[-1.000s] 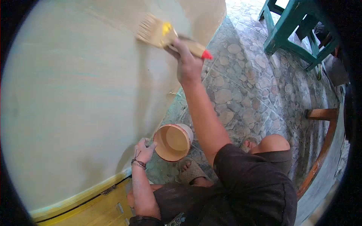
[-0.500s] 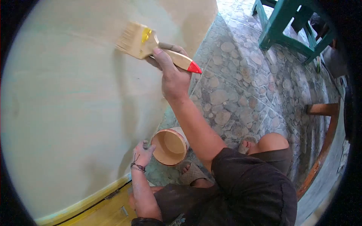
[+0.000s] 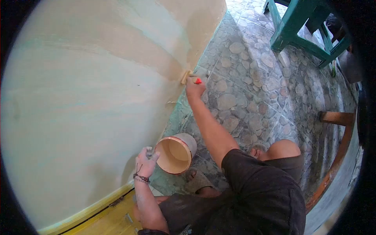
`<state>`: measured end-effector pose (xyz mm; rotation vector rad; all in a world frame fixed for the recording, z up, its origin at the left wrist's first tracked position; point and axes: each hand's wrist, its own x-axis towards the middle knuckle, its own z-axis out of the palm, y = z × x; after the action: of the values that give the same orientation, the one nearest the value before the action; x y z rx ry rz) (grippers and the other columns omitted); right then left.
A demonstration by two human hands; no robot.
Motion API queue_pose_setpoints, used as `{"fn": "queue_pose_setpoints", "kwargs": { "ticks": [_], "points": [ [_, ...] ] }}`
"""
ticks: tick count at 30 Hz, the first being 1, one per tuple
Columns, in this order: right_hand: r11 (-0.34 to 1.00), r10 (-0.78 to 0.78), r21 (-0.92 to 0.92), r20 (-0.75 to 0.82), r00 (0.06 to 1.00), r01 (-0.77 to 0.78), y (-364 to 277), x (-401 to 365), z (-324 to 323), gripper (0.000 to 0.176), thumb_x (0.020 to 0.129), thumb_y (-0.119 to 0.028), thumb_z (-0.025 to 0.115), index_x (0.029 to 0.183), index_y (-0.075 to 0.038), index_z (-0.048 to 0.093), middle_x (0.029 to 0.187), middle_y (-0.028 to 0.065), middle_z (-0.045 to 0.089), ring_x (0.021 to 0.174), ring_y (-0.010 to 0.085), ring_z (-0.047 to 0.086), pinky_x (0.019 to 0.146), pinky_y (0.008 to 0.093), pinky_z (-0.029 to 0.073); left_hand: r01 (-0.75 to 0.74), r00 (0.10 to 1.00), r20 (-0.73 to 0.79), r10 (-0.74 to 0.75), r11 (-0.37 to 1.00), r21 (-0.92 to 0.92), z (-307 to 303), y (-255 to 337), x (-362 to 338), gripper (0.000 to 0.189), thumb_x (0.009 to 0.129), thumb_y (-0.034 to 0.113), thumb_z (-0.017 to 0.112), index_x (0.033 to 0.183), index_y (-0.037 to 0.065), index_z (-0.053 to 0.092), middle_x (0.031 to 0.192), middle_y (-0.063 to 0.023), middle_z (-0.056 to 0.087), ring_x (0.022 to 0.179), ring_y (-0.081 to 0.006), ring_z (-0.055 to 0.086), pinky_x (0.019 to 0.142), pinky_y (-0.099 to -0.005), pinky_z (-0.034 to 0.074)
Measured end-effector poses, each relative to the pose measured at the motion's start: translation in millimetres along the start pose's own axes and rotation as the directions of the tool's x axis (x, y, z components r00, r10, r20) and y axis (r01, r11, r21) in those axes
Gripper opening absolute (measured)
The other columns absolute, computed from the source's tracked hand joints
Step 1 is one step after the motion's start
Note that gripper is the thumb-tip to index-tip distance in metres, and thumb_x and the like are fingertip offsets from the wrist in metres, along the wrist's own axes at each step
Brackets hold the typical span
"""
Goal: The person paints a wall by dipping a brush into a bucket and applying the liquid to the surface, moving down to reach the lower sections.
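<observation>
My right hand (image 3: 195, 88) is closed round the handle of a flat paintbrush (image 3: 187, 75), whose red handle tip points up towards me. The bristles press against the bottom of the wall (image 3: 98, 94), right where it meets the floor; the hand partly hides them. On the other side, my left hand (image 3: 146, 161), smeared pale and wearing a dark bracelet, has its curled fingers at the rim of a bucket (image 3: 187, 141). The bucket leans with its mouth towards the wall and has beige paint inside.
A green stool (image 3: 284, 37) stands at the upper right on the stone-patterned tile floor (image 3: 243, 102). Wooden furniture (image 3: 337, 117) curves along the right edge. A yellow board (image 3: 105, 217) lies at the lower left. My sandalled foot (image 3: 197, 180) is close behind the bucket.
My right hand has lowered the paintbrush from in front of the wall to its bottom edge by the floor. The left hand and the bucket have shifted slightly left together.
</observation>
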<state>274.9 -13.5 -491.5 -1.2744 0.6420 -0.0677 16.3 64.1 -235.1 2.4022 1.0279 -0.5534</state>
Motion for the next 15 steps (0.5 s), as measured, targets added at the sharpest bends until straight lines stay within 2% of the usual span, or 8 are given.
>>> {"fn": "queue_pose_setpoints", "kwargs": {
  "ticks": [2, 4, 7, 10, 11, 13, 14, 15],
  "points": [
    [0.956, 0.076, 0.279, 0.070, 0.995, -0.093, -15.6, -6.5, -8.1, 0.015, 0.074, -0.011, 0.063, 0.086, -0.002, 0.066, 0.080, 0.0049, 0.065, 0.074, 0.0151, 0.062, 0.068, 0.0276, 0.049, 0.012, 1.000, 0.010, -0.013, 0.999, 0.036, 0.8, 2.7, -0.5, 0.047, 0.074, 0.032, 0.069, 0.107, 0.001, 0.056, 0.092, -0.0175, 0.064, 0.086, -0.0280, 0.063, 0.076, -0.0366, 0.048],
    [0.760, 0.145, 0.607, 0.190, 0.971, -0.232, -73.8, -24.9, -46.4, 0.014, 0.074, -0.011, 0.063, 0.085, -0.003, 0.066, 0.079, 0.0039, 0.065, 0.074, 0.0140, 0.062, 0.068, 0.0267, 0.049, 0.025, 1.000, 0.002, -0.026, 0.995, 0.092, 0.0, 2.7, -1.2, 0.047, 0.074, 0.032, 0.069, 0.107, 0.002, 0.056, 0.093, -0.0177, 0.064, 0.087, -0.0283, 0.063, 0.076, -0.0371, 0.048],
    [0.911, 0.087, 0.406, -0.031, 0.996, -0.067, -33.9, -15.3, -39.0, 0.014, 0.074, -0.008, 0.064, 0.085, -0.001, 0.065, 0.080, 0.0048, 0.064, 0.075, 0.0146, 0.062, 0.069, 0.0278, 0.050, 0.009, 1.000, -0.021, -0.008, 0.999, 0.049, -0.5, 4.3, 2.1, 0.046, 0.074, 0.032, 0.069, 0.107, 0.002, 0.057, 0.093, -0.0181, 0.064, 0.088, -0.0290, 0.063, 0.077, -0.0373, 0.048],
    [0.985, -0.003, 0.172, 0.045, 0.999, -0.005, -39.1, -14.3, -20.8, 0.014, 0.074, -0.006, 0.065, 0.087, -0.001, 0.064, 0.085, 0.0066, 0.063, 0.074, 0.0161, 0.062, 0.070, 0.0293, 0.051, -0.011, 1.000, 0.006, 0.011, 1.000, -0.010, 0.8, 11.0, 2.0, 0.045, 0.074, 0.032, 0.068, 0.106, 0.002, 0.057, 0.094, -0.0183, 0.064, 0.088, -0.0295, 0.062, 0.078, -0.0375, 0.048],
    [0.951, 0.031, 0.302, 0.093, 0.995, -0.057, -44.0, -17.3, -28.7, 0.014, 0.074, -0.006, 0.065, 0.086, -0.001, 0.064, 0.084, 0.0063, 0.064, 0.073, 0.0159, 0.061, 0.069, 0.0291, 0.051, 0.001, 1.000, 0.019, -0.001, 1.000, 0.009, 2.4, 10.2, 0.5, 0.045, 0.074, 0.032, 0.068, 0.106, 0.002, 0.057, 0.094, -0.0182, 0.064, 0.088, -0.0294, 0.062, 0.078, -0.0372, 0.048],
    [0.821, 0.057, 0.547, 0.209, 0.976, -0.165, -93.9, -28.8, -38.8, 0.013, 0.073, -0.006, 0.065, 0.086, -0.001, 0.064, 0.081, 0.0056, 0.064, 0.071, 0.0153, 0.061, 0.068, 0.0287, 0.050, 0.016, 1.000, 0.021, -0.017, 0.999, 0.038, 1.6, 10.3, 3.0, 0.044, 0.074, 0.031, 0.068, 0.105, 0.002, 0.058, 0.094, -0.0180, 0.064, 0.089, -0.0293, 0.062, 0.078, -0.0368, 0.048],
    [0.779, 0.116, 0.595, 0.171, 0.978, -0.196, -92.9, -25.7, -42.2, 0.014, 0.072, -0.008, 0.065, 0.085, -0.002, 0.065, 0.076, 0.0035, 0.064, 0.069, 0.0138, 0.061, 0.066, 0.0265, 0.049, 0.006, 1.000, 0.012, -0.007, 0.999, 0.036, 0.4, 9.2, 4.0, 0.044, 0.074, 0.031, 0.068, 0.105, 0.002, 0.058, 0.094, -0.0177, 0.064, 0.088, -0.0291, 0.062, 0.078, -0.0367, 0.048],
    [0.871, 0.092, 0.477, 0.075, 0.993, -0.117, -86.7, -22.8, -44.1, 0.015, 0.071, -0.008, 0.065, 0.085, -0.002, 0.065, 0.075, 0.0033, 0.064, 0.069, 0.0136, 0.061, 0.066, 0.0264, 0.049, -0.002, 1.000, 0.007, 0.002, 0.999, 0.034, 1.0, 8.3, 4.6, 0.043, 0.074, 0.031, 0.068, 0.105, 0.002, 0.058, 0.094, -0.0174, 0.064, 0.088, -0.0289, 0.063, 0.078, -0.0367, 0.048]
  ]
}}
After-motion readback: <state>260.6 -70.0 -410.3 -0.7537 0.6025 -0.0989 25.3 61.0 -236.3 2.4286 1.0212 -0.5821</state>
